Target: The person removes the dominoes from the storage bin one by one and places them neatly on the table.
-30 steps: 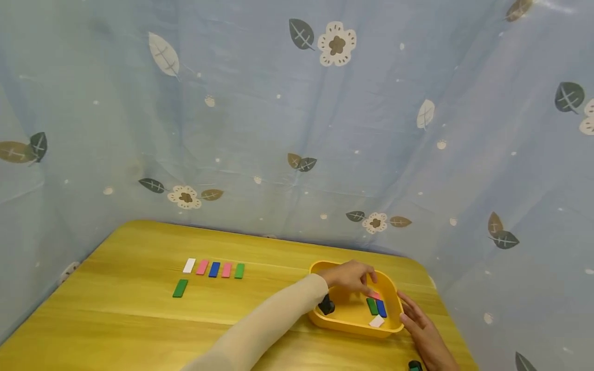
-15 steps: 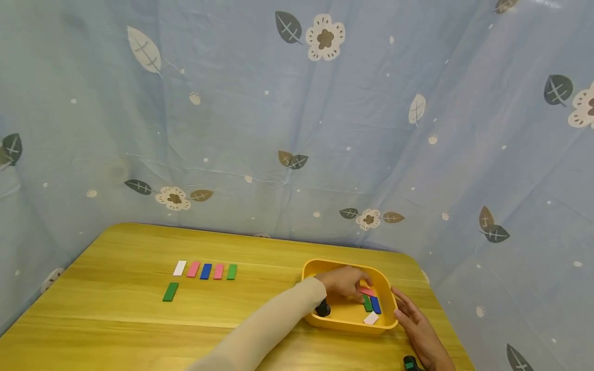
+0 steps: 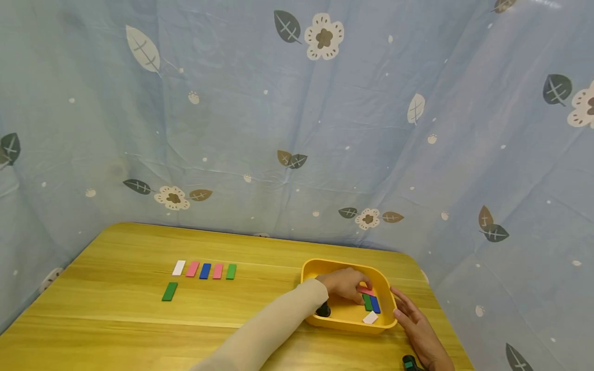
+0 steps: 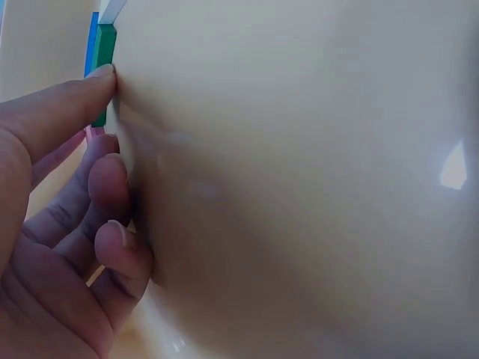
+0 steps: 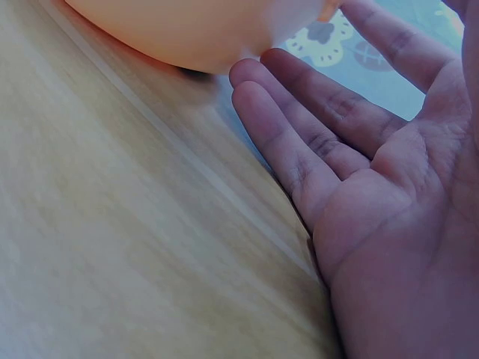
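My left hand (image 3: 345, 283) reaches into the yellow tray (image 3: 343, 325). In the left wrist view its thumb (image 4: 93, 82) touches the edge of a green tile (image 4: 105, 45), while the other fingers curl loosely near the tray floor. Beside the green tile lies a blue tile (image 3: 375, 304). A pink tile (image 3: 366, 291) sits just beyond them, close to the left fingertips, and a white tile (image 3: 370, 317) lies at an angle nearer me. My right hand (image 3: 419, 330) rests at the tray's right end, thumb and fingertips at the wall, fingers nearly straight in the right wrist view (image 5: 299, 142).
A row of white (image 3: 179, 268), pink, blue and green tiles lies on the left of the wooden table (image 3: 116, 319). One dark green tile (image 3: 169, 291) lies below that row. A patterned blue curtain (image 3: 250, 129) hangs behind the table.
The head view has shifted slightly, moving everything a little left in it. The green tile sits closer against the blue one. My right hand stays at the tray's end.
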A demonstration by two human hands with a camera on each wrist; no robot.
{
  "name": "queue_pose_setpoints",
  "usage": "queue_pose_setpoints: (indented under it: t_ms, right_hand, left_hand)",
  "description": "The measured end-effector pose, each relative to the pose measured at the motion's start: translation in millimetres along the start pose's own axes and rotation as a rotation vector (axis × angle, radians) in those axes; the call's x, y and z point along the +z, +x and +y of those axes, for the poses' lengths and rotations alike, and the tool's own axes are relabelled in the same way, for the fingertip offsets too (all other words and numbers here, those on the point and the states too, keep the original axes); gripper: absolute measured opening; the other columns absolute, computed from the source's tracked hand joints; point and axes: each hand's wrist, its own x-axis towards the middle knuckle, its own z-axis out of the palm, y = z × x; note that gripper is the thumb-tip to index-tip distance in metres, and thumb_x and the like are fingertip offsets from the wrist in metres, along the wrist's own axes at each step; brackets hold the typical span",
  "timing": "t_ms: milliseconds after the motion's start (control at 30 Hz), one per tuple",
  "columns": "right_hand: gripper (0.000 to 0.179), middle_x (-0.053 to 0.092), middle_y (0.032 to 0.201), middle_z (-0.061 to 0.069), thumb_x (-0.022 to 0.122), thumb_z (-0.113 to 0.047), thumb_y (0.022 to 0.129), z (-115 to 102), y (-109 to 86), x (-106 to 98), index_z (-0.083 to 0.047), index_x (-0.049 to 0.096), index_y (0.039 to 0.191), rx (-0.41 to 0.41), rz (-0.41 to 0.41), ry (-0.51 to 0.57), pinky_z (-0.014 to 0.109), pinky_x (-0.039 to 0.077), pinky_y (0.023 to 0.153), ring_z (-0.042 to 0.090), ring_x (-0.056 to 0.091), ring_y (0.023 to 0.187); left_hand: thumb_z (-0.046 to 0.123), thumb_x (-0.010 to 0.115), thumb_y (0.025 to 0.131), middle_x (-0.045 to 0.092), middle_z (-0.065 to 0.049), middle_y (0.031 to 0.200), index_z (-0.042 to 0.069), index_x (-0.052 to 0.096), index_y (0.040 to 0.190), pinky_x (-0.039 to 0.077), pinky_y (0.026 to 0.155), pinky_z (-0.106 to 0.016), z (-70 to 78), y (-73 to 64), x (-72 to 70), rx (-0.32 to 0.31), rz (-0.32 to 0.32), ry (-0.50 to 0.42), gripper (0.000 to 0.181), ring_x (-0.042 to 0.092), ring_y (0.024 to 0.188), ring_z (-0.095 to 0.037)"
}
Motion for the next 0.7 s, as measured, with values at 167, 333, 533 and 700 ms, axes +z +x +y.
queue_pose_setpoints:
  t_ms: [167, 333, 533, 700]
  right_hand:
    - [0.058, 0.036, 0.157, 0.020, 0.055, -0.025, 0.109, 0.4, 0.4, -1.1, -0.017, 0.033, 0.162, -0.015, 0.002, 0.009, 0.018, 0.046, 0.093, -0.005, 0.054, 0.119]
    - [0.058, 0.037, 0.157, 0.021, 0.055, -0.024, 0.109, 2.2, -0.2, -1.6, -0.017, 0.034, 0.162, -0.019, 0.001, 0.018, 0.018, 0.047, 0.094, -0.004, 0.055, 0.119]
    - [0.058, 0.034, 0.159, 0.022, 0.055, -0.025, 0.109, 3.2, 0.1, -1.9, -0.017, 0.033, 0.162, -0.022, -0.013, 0.019, 0.017, 0.046, 0.094, -0.005, 0.054, 0.120]
    - [0.057, 0.035, 0.158, 0.018, 0.054, -0.025, 0.109, 3.8, 1.9, -2.2, -0.018, 0.033, 0.162, -0.032, -0.017, 0.013, 0.018, 0.046, 0.095, -0.006, 0.053, 0.121]
  left_hand:
    - [0.028, 0.082, 0.090, 0.069, 0.006, 0.112, 0.020, 0.069, 0.129, 0.046, 0.082, -0.019, 0.0, 1.2, 1.0, 0.004, 0.005, 0.003, 0.042, 0.057, 0.089, -0.007]
    - [0.031, 0.083, 0.090, 0.069, 0.008, 0.108, 0.019, 0.070, 0.130, 0.046, 0.082, -0.018, -0.8, 1.8, 3.1, 0.003, 0.008, 0.020, 0.043, 0.057, 0.089, -0.006]
    - [0.030, 0.084, 0.089, 0.061, 0.007, 0.088, 0.014, 0.070, 0.119, 0.043, 0.070, -0.019, -1.7, 0.4, 2.6, -0.002, 0.018, 0.012, 0.037, 0.052, 0.076, -0.010]
    - [0.028, 0.086, 0.087, 0.059, 0.008, 0.082, 0.011, 0.069, 0.103, 0.043, 0.065, -0.018, -2.0, -3.0, 1.8, -0.039, 0.048, -0.042, 0.028, 0.051, 0.071, -0.008]
